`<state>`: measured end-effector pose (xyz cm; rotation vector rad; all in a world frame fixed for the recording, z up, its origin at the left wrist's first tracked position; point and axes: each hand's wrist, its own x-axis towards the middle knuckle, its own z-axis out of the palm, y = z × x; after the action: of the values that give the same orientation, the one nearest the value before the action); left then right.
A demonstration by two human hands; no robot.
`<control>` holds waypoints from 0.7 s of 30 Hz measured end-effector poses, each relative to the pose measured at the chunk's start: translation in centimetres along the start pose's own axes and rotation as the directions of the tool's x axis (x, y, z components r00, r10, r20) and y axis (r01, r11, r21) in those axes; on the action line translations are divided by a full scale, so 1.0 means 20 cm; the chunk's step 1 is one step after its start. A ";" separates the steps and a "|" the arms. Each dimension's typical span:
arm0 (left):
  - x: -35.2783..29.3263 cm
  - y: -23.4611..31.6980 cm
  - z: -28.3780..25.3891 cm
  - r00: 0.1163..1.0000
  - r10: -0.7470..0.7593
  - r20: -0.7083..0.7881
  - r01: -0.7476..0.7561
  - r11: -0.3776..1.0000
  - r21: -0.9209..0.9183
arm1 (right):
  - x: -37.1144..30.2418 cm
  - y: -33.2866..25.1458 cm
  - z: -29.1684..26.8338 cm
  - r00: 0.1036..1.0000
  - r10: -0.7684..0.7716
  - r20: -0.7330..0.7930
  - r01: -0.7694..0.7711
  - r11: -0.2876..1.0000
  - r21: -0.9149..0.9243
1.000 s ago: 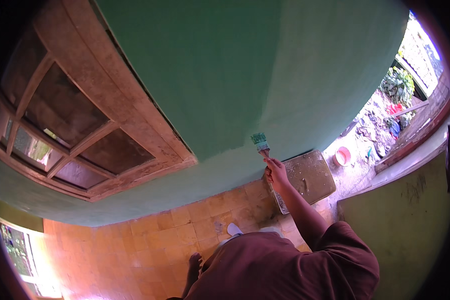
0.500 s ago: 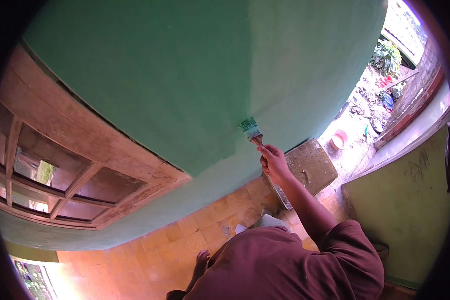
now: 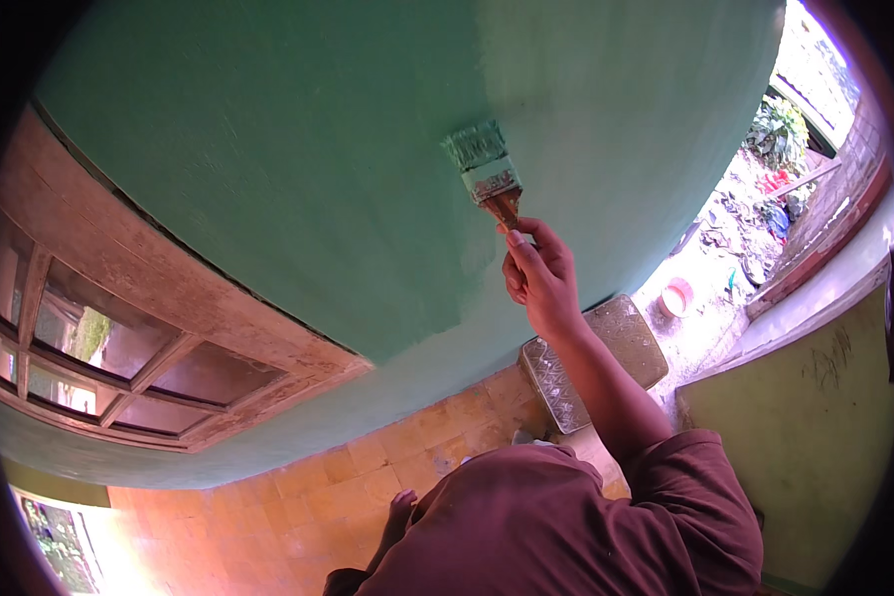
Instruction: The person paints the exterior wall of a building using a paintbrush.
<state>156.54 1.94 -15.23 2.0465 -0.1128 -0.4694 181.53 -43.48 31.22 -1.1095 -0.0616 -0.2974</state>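
Observation:
My right hand (image 3: 541,276) is closed around the wooden handle of a paintbrush (image 3: 500,179), raised in front of the wall. The brush has a wide, paint-smeared metal band and bristles coated in green, which lie against or very close to the wall. Darker green paint (image 3: 298,169) covers the wall to the left of the brush; a paler green part (image 3: 606,149) lies to the right. Low beside my body is my left hand (image 3: 401,505), small in view and partly hidden by my maroon shirt; its fingers are too unclear to read.
A wooden-framed window (image 3: 119,348) borders the painted wall on the left. Below stands a paint-spattered low table or stool (image 3: 626,343) on orange floor tiles (image 3: 368,457). Outside at right are a pinkish bucket (image 3: 676,297) and scattered debris. A yellow-green wall (image 3: 795,427) rises at right.
My right hand has moved the brush up the wall, farther from the low table. The brush stays in my grip. My left hand remains low at my side.

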 end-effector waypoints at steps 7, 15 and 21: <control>-0.15 -0.13 0.08 0.639 -0.764 0.087 0.644 0.470 -0.604 | -0.12 0.59 -0.26 0.978 0.201 -0.049 -0.203 0.979 -0.030; -0.24 0.33 0.04 0.596 -0.803 -0.005 0.769 0.572 -0.287 | -0.52 1.43 -0.71 0.818 0.450 -0.358 -0.540 0.815 -0.211; -0.28 0.59 -0.02 0.473 -0.881 -0.005 0.820 0.442 -0.364 | -0.41 1.38 -0.53 0.774 0.541 -0.329 -0.621 0.750 -0.228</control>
<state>152.91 -2.27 -3.39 1.6668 1.1461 -0.8348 180.09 -39.93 0.73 -1.3525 0.5765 0.1397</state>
